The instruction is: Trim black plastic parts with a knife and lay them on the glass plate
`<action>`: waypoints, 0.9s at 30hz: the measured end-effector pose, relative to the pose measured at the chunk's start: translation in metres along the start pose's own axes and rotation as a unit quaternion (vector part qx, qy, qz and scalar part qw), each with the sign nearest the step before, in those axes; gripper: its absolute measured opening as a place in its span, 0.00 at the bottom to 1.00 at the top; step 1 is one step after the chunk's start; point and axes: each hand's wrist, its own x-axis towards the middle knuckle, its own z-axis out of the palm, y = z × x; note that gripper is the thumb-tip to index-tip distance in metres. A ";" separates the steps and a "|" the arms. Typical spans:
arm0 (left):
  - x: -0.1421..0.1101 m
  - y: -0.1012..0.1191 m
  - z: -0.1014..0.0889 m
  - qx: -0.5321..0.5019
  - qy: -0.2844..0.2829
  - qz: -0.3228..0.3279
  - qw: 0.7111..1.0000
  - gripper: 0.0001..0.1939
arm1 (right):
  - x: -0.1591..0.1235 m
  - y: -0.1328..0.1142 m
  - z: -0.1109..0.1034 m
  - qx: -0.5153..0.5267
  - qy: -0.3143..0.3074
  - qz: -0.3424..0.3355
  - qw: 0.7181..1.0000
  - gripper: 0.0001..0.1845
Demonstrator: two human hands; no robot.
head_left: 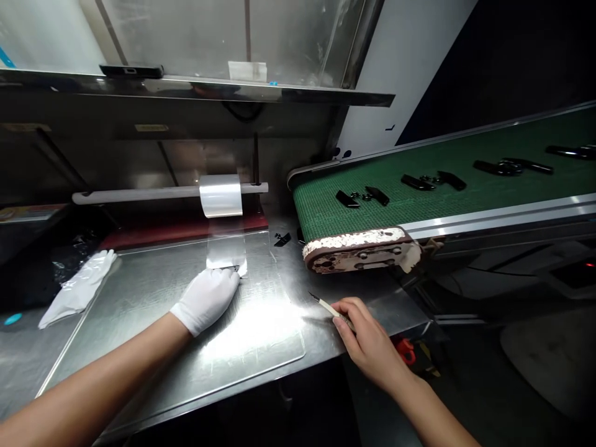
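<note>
My left hand (212,300), in a white glove, is closed with its fingertips at the loose end of a strip of clear film (226,247). A thin dark piece shows at that edge, partly hidden by the fingers. The strip runs down from a film roll (221,195) on a pale rod. Between thumb and fingers, my bare right hand (365,338) pinches a slim cream-handled craft knife (329,307), its dark pointed tip aimed up and left above the metal bench. Under my left hand lies a clear sheet (153,298).
A green conveyor belt (326,211) at right carries several pairs of glossy black parts (433,180). One small black part (282,239) lies beside the belt's end. A spare white glove (79,288) rests at left. A metal ledge (195,87) crosses above the bench.
</note>
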 end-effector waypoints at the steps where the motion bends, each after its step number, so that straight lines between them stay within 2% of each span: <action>1: -0.006 0.003 -0.001 -0.003 0.003 0.002 1.000 0.22 | -0.004 -0.005 0.001 0.010 -0.001 0.002 1.000 0.10; 8: -0.061 0.031 -0.012 -0.054 0.001 0.000 0.999 0.19 | -0.013 -0.036 0.005 0.080 -0.044 -0.004 0.996 0.11; 13: -0.094 0.058 -0.006 -0.109 -0.018 0.001 0.994 0.16 | 0.004 -0.057 0.011 0.112 -0.087 -0.046 0.989 0.12; 16: -0.110 0.064 -0.003 -0.185 -0.002 -0.017 0.983 0.12 | 0.021 -0.070 0.014 0.103 -0.118 -0.087 0.984 0.13; 18: -0.119 0.057 -0.003 -0.262 0.035 -0.036 0.964 0.10 | 0.035 -0.080 0.017 0.089 -0.148 -0.117 0.978 0.14; 20: -0.125 0.041 -0.004 -0.319 0.085 -0.068 0.942 0.11 | 0.051 -0.093 0.021 0.062 -0.184 -0.146 0.970 0.14; 23: -0.127 0.010 -0.002 -0.334 0.146 -0.128 0.922 0.10 | 0.075 -0.116 0.030 -0.008 -0.225 -0.191 0.956 0.14; 25: -0.125 -0.006 0.002 -0.331 0.139 -0.148 0.922 0.09 | 0.088 -0.133 0.039 -0.049 -0.242 -0.218 0.944 0.15; 27: -0.122 -0.014 0.007 -0.342 0.104 -0.148 0.922 0.07 | 0.098 -0.147 0.050 -0.070 -0.253 -0.243 0.934 0.15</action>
